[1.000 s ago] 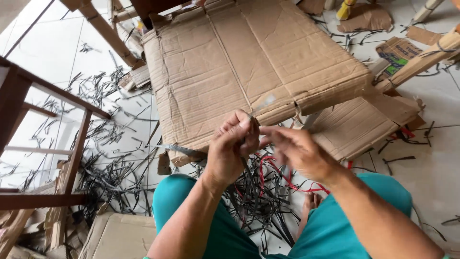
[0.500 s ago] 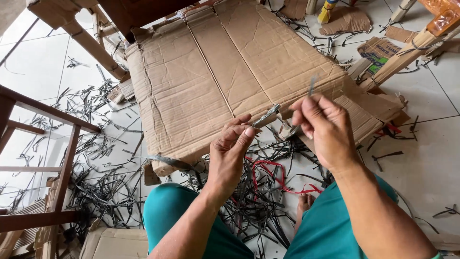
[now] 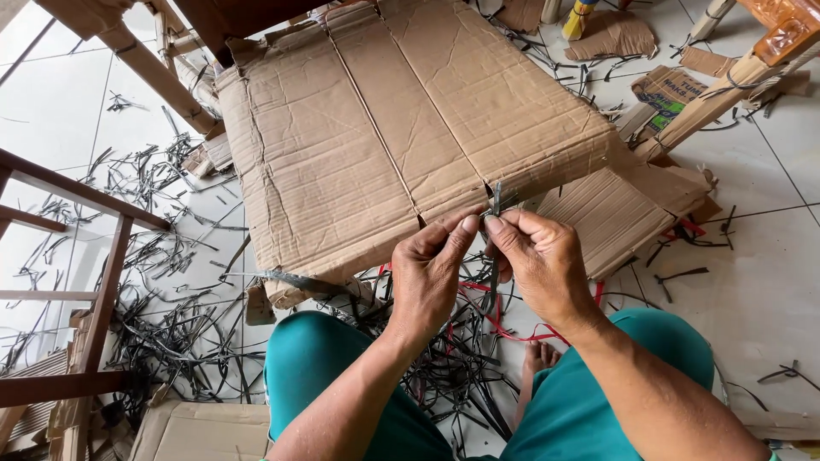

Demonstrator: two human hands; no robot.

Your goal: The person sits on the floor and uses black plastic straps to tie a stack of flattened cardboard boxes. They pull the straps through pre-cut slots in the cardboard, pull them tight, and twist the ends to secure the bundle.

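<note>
Strap, dark, thin and flat, pinched upright between both hands, just off near edge of flattened cardboard sheet. Largest first: white tiled floor, smooth and glossy. One big corrugated cardboard sheet, brown, creased into three panels, lying on floor; second smaller piece under its right corner. Wooden frame at left edge, dark rails and slats. Black strap offcuts, too many to count, strewn over floor left of sheet and between knees. One red strip looped below hands. Left hand closed, thumb and forefinger gripping strap. Right hand likewise closed, fingertips clamped on same strap.
</note>
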